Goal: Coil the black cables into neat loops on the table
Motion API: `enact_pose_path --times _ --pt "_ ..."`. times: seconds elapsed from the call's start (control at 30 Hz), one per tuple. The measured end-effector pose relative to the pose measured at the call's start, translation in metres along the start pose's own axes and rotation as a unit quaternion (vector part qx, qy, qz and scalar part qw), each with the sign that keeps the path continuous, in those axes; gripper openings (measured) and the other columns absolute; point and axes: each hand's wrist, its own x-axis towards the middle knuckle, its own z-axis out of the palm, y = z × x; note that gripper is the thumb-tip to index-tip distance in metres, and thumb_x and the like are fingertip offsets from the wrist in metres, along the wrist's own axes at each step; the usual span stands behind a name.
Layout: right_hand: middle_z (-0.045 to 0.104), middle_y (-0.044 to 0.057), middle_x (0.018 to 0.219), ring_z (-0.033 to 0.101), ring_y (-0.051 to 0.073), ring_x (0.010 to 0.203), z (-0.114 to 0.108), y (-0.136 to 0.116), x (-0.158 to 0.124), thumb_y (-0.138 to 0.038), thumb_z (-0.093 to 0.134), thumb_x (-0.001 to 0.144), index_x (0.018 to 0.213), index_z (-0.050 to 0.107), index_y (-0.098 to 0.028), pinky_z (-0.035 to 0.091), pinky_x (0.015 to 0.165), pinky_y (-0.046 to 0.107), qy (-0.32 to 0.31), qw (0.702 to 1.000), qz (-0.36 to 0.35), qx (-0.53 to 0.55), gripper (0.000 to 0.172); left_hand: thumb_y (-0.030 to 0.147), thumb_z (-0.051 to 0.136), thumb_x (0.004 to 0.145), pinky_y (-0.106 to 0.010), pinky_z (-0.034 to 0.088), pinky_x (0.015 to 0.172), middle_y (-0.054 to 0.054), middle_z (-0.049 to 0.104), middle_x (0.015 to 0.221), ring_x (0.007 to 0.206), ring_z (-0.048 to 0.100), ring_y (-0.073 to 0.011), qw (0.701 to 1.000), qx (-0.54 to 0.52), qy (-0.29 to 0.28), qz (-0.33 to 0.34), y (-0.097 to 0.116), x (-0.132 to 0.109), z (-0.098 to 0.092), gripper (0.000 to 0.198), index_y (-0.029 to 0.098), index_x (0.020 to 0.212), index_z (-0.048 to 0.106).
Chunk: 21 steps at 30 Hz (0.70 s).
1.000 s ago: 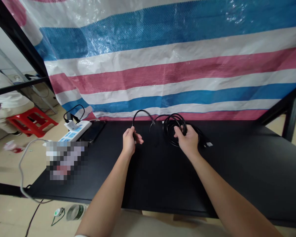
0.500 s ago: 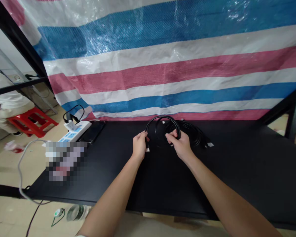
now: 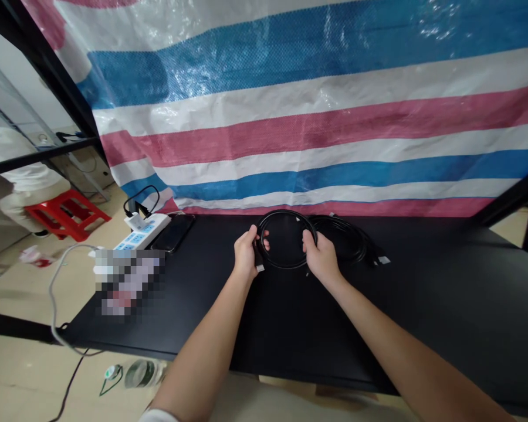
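A black cable (image 3: 286, 268) forms a round loop held up between my two hands over the black table (image 3: 193, 310). My left hand (image 3: 246, 249) is closed around the loop's left side, and a small white tag or plug end (image 3: 260, 268) shows just under the fingers. On the right side of the loop, my right hand (image 3: 320, 253) pinches the cable, thumb on top. Just behind and to the right of that hand lies a coiled bundle of black cables (image 3: 356, 237), with a white tag (image 3: 384, 259) at its right end.
At the table's left stand a white power strip (image 3: 143, 231) with plugs in it and a black phone (image 3: 173, 233). A striped plastic sheet (image 3: 290, 135) hangs behind. Beyond the left frame, a person in white sits on a red stool (image 3: 70, 214). A glass jar (image 3: 139, 373) is below the table edge.
The arched cable between my hands has become a full round loop. My left hand's fingers have spread around its side. The view has shifted slightly, so the scene sits further right.
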Motion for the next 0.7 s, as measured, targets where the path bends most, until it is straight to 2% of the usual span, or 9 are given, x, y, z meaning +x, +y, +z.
enact_pose_path --times 0.07,0.17,0.23,0.3,0.4,0.47,0.57,0.63,0.7 --pt "0.057 0.005 0.055 0.06 0.024 0.06 0.004 -0.011 0.004 -0.055 0.054 0.078 0.057 0.05 -0.025 0.043 0.06 0.035 -0.032 0.99 -0.014 -0.14 0.037 0.035 0.071 0.071 -0.02 0.039 0.042 0.0 0.062 0.057 0.04 0.048 -0.007 0.999 -0.015 0.011 0.034 0.008 0.004 -0.007 0.027 0.016 0.067 0.051" --pt "0.068 0.014 0.074 0.066 0.029 0.078 0.015 -0.033 0.014 -0.039 0.05 0.085 0.07 0.064 -0.02 0.046 0.068 0.038 -0.14 0.936 0.032 -0.322 0.028 0.022 0.067 0.074 -0.02 0.042 0.046 0.002 0.064 0.061 0.043 0.051 -0.008 0.997 -0.006 0.046 0.063 0.02 0.012 -0.019 0.018 0.02 0.083 0.05" --pt "0.07 0.02 0.093 0.067 0.031 0.092 0.028 -0.045 0.022 -0.034 0.042 0.089 0.086 0.07 -0.015 0.047 0.075 0.037 -0.212 0.897 0.069 -0.381 0.035 0.015 0.059 0.078 -0.022 0.046 0.051 0.002 0.065 0.063 0.047 0.056 -0.01 0.992 0.068 0.089 0.064 0.024 0.018 -0.028 0.014 0.02 0.089 0.051" --pt "0.069 0.022 0.105 0.065 0.03 0.101 0.041 -0.05 0.028 -0.029 0.039 0.09 0.099 0.071 -0.011 0.047 0.08 0.035 -0.257 0.875 0.092 -0.399 0.038 0.009 0.05 0.081 -0.027 0.052 0.062 -0.002 0.068 0.072 0.058 0.063 -0.0131 0.965 0.208 0.138 0.08 0.026 0.023 -0.034 0.017 0.018 0.093 0.055" --pt "0.067 0.023 0.111 0.064 0.03 0.105 0.057 -0.049 0.035 -0.022 0.043 0.087 0.109 0.069 -0.008 0.048 0.08 0.032 -0.274 0.865 0.113 -0.405 0.036 0.003 0.045 0.079 -0.034 0.049 0.09 -0.012 0.069 0.104 0.097 0.067 -0.0202 0.867 0.453 0.155 0.134 0.024 0.024 -0.038 0.032 0.016 0.103 0.061" --pt "0.066 0.023 0.114 0.064 0.03 0.106 0.063 -0.047 0.038 -0.019 0.045 0.085 0.111 0.067 -0.008 0.049 0.08 0.032 -0.274 0.859 0.128 -0.413 0.036 0.006 0.049 0.079 -0.038 0.042 0.101 -0.017 0.061 0.125 0.119 0.056 -0.0252 0.79 0.583 0.125 0.145 0.022 0.02 -0.036 0.035 0.013 0.11 0.062" --pt "0.062 0.023 0.121 0.062 0.028 0.11 0.067 -0.046 0.042 -0.017 0.045 0.085 0.117 0.063 -0.008 0.049 0.083 0.032 -0.259 0.854 0.142 -0.427 0.037 0.025 0.06 0.079 -0.048 0.034 0.107 -0.02 0.044 0.144 0.134 0.039 -0.0337 0.693 0.706 0.074 0.125 0.019 0.012 -0.032 0.04 0.013 0.116 0.062" --pt "0.059 0.024 0.125 0.06 0.027 0.114 0.068 -0.047 0.043 -0.016 0.047 0.085 0.124 0.057 -0.007 0.048 0.086 0.032 -0.244 0.854 0.141 -0.437 0.041 0.038 0.065 0.076 -0.053 0.029 0.109 -0.019 0.037 0.149 0.138 0.031 -0.0365 0.653 0.746 0.039 0.123 0.018 0.009 -0.031 0.049 0.015 0.118 0.062" --pt "0.057 0.025 0.128 0.058 0.026 0.117 0.069 -0.047 0.044 -0.016 0.048 0.086 0.129 0.05 -0.006 0.046 0.089 0.033 -0.232 0.855 0.135 -0.443 0.044 0.044 0.067 0.073 -0.053 0.026 0.11 -0.018 0.039 0.148 0.139 0.029 -0.0362 0.634 0.763 0.006 0.128 0.017 0.008 -0.031 0.051 0.018 0.117 0.064"
